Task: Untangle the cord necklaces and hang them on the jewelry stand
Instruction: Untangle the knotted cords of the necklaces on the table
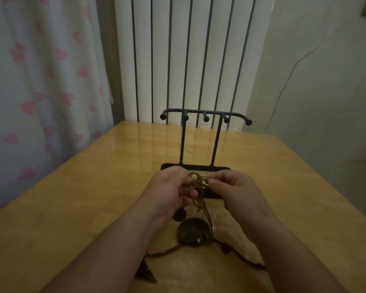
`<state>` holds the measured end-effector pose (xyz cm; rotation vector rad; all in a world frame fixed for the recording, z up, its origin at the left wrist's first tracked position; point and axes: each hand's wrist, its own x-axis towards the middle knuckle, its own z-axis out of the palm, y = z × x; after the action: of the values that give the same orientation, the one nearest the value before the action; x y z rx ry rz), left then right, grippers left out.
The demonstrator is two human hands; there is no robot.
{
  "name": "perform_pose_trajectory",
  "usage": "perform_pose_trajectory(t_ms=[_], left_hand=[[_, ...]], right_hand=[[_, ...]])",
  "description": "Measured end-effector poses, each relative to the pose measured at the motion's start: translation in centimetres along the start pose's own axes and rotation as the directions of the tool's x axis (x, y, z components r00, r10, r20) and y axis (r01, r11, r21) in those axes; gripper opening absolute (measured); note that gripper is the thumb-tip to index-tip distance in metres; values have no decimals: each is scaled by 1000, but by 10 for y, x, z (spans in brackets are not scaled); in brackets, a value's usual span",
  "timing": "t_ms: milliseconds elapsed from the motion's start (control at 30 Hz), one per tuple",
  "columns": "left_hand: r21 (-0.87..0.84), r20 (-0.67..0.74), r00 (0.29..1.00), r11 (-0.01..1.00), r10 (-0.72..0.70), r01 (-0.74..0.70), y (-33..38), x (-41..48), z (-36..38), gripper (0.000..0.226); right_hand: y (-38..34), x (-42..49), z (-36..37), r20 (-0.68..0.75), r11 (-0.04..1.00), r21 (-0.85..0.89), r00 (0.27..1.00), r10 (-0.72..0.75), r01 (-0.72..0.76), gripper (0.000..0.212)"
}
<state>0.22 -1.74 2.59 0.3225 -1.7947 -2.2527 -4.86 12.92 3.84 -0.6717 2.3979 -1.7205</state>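
Observation:
A knot of brown cord necklaces [199,190] is held up between my two hands, just in front of the base of the black jewelry stand [205,118]. My left hand [171,191] pinches the tangle from the left, and my right hand [236,190] pinches a loop of it from the right. Cords hang down to a round dark pendant [192,230] lying on the table. A smaller dark pendant [179,215] shows under my left hand. More cord with beads [227,248] trails across the table near my forearms. The stand's hooks are bare.
The wooden table [93,197] reaches back to a white ribbed radiator [188,60]. A curtain with pink hearts [40,92] hangs along the table's left side. A dark tassel-like piece [146,271] lies by my left forearm.

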Motion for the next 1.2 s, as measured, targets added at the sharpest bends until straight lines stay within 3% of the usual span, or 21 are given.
perform_pose_trajectory(t_ms=[100, 200, 367, 433, 500, 633, 733, 867, 967, 1033, 1200], left_hand=[[-27, -8, 1000, 1000, 8, -8, -1, 0, 2, 17], [-127, -55, 998, 992, 5, -12, -1, 2, 2, 18], [-272, -90, 996, 962, -16, -10, -1, 5, 3, 13], [-238, -62, 998, 971, -7, -8, -2, 5, 2, 12], [-202, -30, 1000, 979, -4, -2, -2, 5, 1, 11], [-176, 50, 999, 984, -20, 29, 0, 4, -3, 7], [-40, 88, 996, 999, 31, -28, -1, 3, -5, 7], [164, -24, 998, 985, 54, -49, -5, 5, -6, 17], [196, -106, 993, 980, 45, -23, -5, 6, -5, 15], [222, -121, 992, 975, 44, -16, -5, 6, -4, 15], [300, -43, 998, 953, 48, -33, -5, 5, -5, 14]], right_hand=[[2, 1, 0, 17, 1000, -15, 1000, 23, -23, 16], [1, 1, 1, 127, 996, 27, 989, 78, -82, 21], [-1, 8, 0, 177, 945, 254, 970, 165, -207, 31], [-2, 7, -1, 171, 970, 150, 971, 165, -191, 37], [-1, 2, -2, 175, 990, 108, 982, 75, -95, 32], [1, 1, -4, 115, 982, 174, 992, 60, -79, 30], [0, 2, -5, 97, 970, 221, 992, 82, -102, 28], [-1, 1, -10, 64, 941, 312, 991, 115, -129, 26], [-4, 2, -14, 47, 925, 348, 988, 146, -153, 21], [-3, 4, -14, 57, 933, 308, 983, 176, -185, 20], [-1, 0, -13, 116, 993, -79, 988, 99, -90, 23]])
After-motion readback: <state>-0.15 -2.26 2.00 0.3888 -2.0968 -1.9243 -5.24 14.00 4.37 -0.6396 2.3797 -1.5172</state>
